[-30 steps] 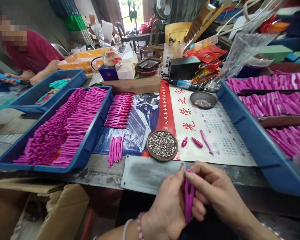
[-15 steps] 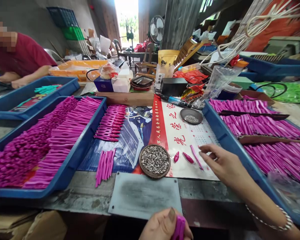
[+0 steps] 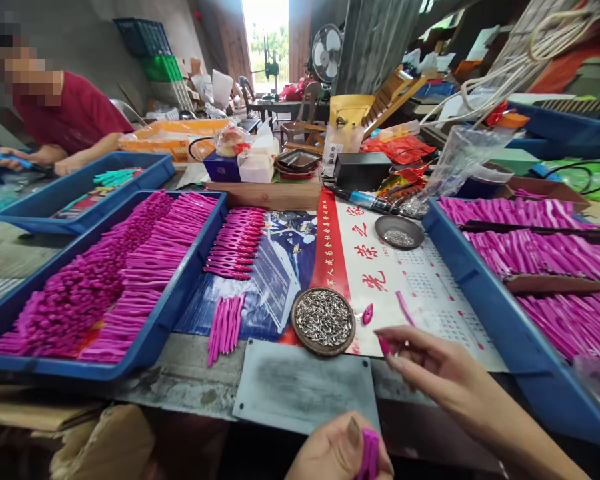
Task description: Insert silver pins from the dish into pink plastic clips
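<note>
The right hand [image 3: 440, 367] now pinches the pointed dark-pink piece [image 3: 385, 345] that lay on the calendar sheet [image 3: 460, 313] a moment ago, leaving a small oval piece [image 3: 367, 314] and a thin strip [image 3: 405, 308] there. The left hand [image 3: 335, 453] still grasps a pink handle [image 3: 369, 455] near the metal plate [image 3: 305, 383], so both hands are occupied.

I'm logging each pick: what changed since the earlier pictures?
The right hand let go of the magenta piece, reached forward over the calendar sheet and now pinches a dark pink piece. The left hand still holds the magenta piece; the metal-bit dish stayed put.
</note>
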`<move>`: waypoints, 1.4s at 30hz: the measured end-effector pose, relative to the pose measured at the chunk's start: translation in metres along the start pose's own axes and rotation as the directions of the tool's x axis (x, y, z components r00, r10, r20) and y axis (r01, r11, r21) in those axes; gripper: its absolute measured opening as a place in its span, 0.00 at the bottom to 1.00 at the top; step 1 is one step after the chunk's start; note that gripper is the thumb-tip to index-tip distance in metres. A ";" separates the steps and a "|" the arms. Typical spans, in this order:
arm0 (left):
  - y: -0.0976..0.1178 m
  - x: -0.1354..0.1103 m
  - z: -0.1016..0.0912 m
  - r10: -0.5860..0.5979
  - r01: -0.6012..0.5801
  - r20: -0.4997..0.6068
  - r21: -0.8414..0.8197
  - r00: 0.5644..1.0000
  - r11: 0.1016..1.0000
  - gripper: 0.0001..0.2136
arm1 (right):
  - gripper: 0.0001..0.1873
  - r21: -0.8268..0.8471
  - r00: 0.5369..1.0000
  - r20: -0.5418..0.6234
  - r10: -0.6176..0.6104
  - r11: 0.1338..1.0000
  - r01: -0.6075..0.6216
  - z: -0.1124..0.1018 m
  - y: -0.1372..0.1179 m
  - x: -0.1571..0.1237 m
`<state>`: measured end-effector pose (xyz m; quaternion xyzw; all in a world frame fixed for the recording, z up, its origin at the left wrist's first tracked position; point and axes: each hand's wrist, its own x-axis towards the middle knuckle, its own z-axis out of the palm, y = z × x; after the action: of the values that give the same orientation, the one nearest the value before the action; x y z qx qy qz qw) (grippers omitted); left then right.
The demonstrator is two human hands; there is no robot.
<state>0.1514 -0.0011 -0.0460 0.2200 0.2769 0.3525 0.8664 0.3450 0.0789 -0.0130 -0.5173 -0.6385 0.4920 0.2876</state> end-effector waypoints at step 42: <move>-0.023 0.005 -0.004 -0.076 0.118 0.151 -0.290 0.986 0.950 0.15 | 0.20 0.743 0.914 0.330 0.238 0.532 -0.406 0.043 0.007 -0.034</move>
<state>0.1628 -0.0119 -0.0641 0.0969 0.1704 0.3310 0.9231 0.3205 0.0321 -0.0298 -0.3934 -0.2672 0.8154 0.3301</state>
